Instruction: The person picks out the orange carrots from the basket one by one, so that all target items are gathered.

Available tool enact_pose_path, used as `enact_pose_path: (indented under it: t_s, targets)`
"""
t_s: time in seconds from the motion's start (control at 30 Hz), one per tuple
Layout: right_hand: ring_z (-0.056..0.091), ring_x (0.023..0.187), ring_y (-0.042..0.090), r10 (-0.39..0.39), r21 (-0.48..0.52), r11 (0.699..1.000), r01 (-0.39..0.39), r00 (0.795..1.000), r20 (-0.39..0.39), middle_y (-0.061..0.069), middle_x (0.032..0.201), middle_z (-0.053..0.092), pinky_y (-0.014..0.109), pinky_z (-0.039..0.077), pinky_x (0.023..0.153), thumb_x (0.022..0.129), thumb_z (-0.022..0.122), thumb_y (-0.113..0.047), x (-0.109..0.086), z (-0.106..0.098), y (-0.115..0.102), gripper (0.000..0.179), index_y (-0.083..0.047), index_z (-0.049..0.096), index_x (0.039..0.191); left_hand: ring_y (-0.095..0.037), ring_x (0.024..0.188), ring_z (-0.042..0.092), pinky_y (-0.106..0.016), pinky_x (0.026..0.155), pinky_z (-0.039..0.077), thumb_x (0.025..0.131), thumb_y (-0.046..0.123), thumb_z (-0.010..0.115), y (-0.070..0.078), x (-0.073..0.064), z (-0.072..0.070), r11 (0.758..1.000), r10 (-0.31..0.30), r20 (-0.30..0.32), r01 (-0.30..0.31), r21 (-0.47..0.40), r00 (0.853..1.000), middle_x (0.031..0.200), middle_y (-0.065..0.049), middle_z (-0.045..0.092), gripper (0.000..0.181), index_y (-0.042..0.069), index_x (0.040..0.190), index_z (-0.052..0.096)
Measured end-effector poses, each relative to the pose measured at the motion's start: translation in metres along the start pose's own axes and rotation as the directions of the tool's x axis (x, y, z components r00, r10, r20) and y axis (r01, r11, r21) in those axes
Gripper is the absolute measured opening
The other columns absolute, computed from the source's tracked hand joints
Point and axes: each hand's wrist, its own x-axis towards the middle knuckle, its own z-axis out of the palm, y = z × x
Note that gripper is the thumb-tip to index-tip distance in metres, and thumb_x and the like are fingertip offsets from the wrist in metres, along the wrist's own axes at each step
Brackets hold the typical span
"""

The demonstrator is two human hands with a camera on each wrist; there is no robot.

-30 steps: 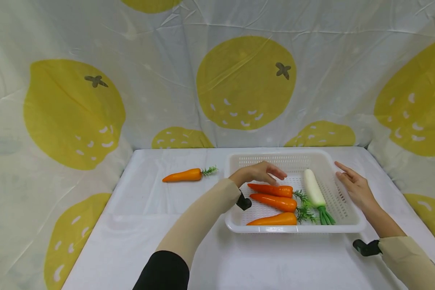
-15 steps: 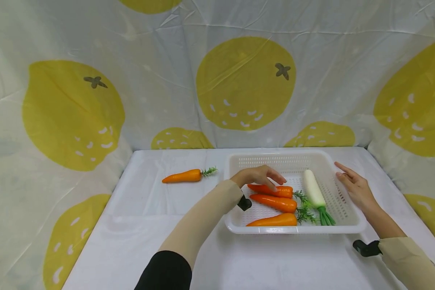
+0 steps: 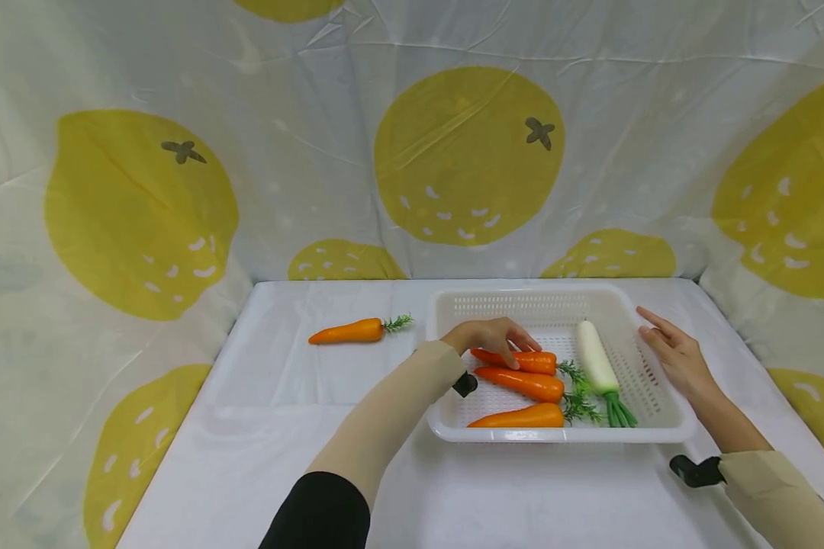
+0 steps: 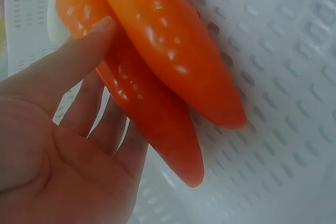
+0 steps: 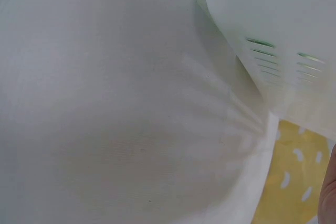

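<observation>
The left hand [image 3: 493, 338] pinches 1 of 4 carrots [image 3: 537, 362], 3 sharing 1 basket [image 3: 522, 306] with 1 radish [image 3: 594, 358], the loosely extended right hand [image 3: 681, 358] at the rim [image 3: 556, 435].

I counted four carrots in the head view: three right of centre, an upper carrot [image 3: 542, 363], a middle carrot [image 3: 522, 383] and a lower carrot [image 3: 518, 416], plus a lone carrot [image 3: 346, 332] left of centre. White radish [image 3: 596, 358]: one, right of centre. Basket [image 3: 556, 435]: one, same area. Hands were two: left hand [image 3: 493, 339] right of centre, right hand [image 3: 678, 351] farther right. Black wrist pieces [image 3: 696, 471]: two. Lemon prints [image 3: 468, 156] totalled eight: one at top edge, three large across upper half, two small mid-frame, one lower left, one lower right. Left wrist view showed two carrots, upper centre.
</observation>
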Motion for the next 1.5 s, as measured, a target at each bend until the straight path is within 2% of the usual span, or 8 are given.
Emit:
enact_pose_path:
  t_s: [0.17,0.33,0.6,0.73,0.93,1.17,1.37,1.5]
  targets:
    - [0.054,0.077,-0.007,0.007,-0.005,1.0,-0.007,1.0,0.002,-0.026,0.087,0.06,0.01,0.045,0.063,0.105,0.054,-0.026,0.0,0.0,0.0,0.053,-0.009,0.04,0.153,-0.021,0.114,0.061,-0.024,0.096,0.049,0.091,0.0,0.069,-0.003,0.004,-0.001,0.998,0.019,0.029,-0.02,0.056,0.999,0.132,-0.008,0.063,0.047,0.013,0.136,0.064]
    - [0.053,0.077,-0.007,-0.001,-0.015,1.0,0.001,1.0,0.002,-0.027,0.087,0.059,0.011,0.045,0.062,0.104,0.055,-0.028,0.001,-0.001,0.0,0.053,-0.012,0.041,0.153,-0.022,0.119,0.058,-0.024,0.099,0.046,0.093,0.002,0.067,-0.001,0.001,-0.005,0.995,0.039,0.053,-0.043,0.088,0.998,0.136,-0.01,0.06,0.048,0.013,0.139,0.061]
    - [0.054,0.075,-0.006,-0.007,0.002,1.0,0.007,1.0,0.003,-0.026,0.087,0.06,0.011,0.046,0.06,0.105,0.054,-0.024,0.003,0.0,0.001,0.052,-0.01,0.041,0.153,-0.02,0.124,0.055,-0.022,0.1,0.045,0.094,0.0,0.065,0.004,-0.004,-0.015,0.995,0.067,0.039,-0.07,0.072,0.997,0.137,-0.009,0.059,0.048,0.012,0.14,0.06]
    - [0.054,0.075,-0.006,-0.014,0.002,1.0,0.014,1.0,0.001,-0.025,0.087,0.06,0.011,0.045,0.06,0.105,0.054,-0.022,0.003,0.0,0.003,0.051,-0.01,0.041,0.153,-0.022,0.129,0.052,-0.022,0.101,0.044,0.094,-0.004,0.063,0.009,-0.008,-0.021,0.99,0.115,0.048,-0.119,0.082,0.992,0.139,-0.012,0.058,0.048,0.008,0.141,0.058]
    - [0.053,0.075,-0.006,-0.042,0.002,0.999,0.042,0.999,-0.007,-0.024,0.086,0.06,0.01,0.044,0.06,0.104,0.055,-0.02,0.002,0.0,0.002,0.05,-0.011,0.044,0.152,-0.026,0.126,0.053,-0.024,0.097,0.048,0.095,-0.008,0.06,0.021,-0.021,-0.031,0.983,0.164,0.066,-0.169,0.071,0.984,0.14,-0.015,0.056,0.049,0.004,0.142,0.055]
    - [0.054,0.075,-0.006,-0.027,0.019,0.999,0.027,1.0,-0.002,-0.024,0.086,0.061,0.01,0.045,0.061,0.105,0.054,-0.02,0.003,0.0,0.001,0.049,-0.012,0.043,0.152,-0.025,0.124,0.054,-0.023,0.094,0.049,0.096,-0.007,0.058,0.033,-0.041,-0.045,0.968,0.237,0.06,-0.241,0.066,0.97,0.143,-0.016,0.053,0.049,0.001,0.144,0.051]
    - [0.054,0.074,-0.006,-0.023,0.02,1.0,0.023,1.0,-0.006,-0.023,0.085,0.06,0.01,0.045,0.06,0.104,0.055,-0.02,0.002,0.001,0.001,0.05,-0.01,0.043,0.152,-0.022,0.122,0.055,-0.024,0.097,0.048,0.096,-0.004,0.059,0.033,-0.059,-0.056,0.948,0.304,0.051,-0.308,0.081,0.951,0.142,-0.015,0.054,0.049,0.0,0.145,0.05]
    - [0.052,0.077,-0.007,-0.005,-0.01,1.0,0.005,1.0,-0.009,-0.026,0.086,0.059,0.01,0.044,0.062,0.104,0.055,-0.025,0.0,0.001,0.0,0.052,-0.011,0.042,0.153,-0.02,0.125,0.054,-0.024,0.099,0.047,0.096,-0.001,0.062,0.033,-0.077,-0.067,0.942,0.317,0.014,-0.316,0.109,0.948,0.142,-0.011,0.054,0.05,0.003,0.145,0.051]
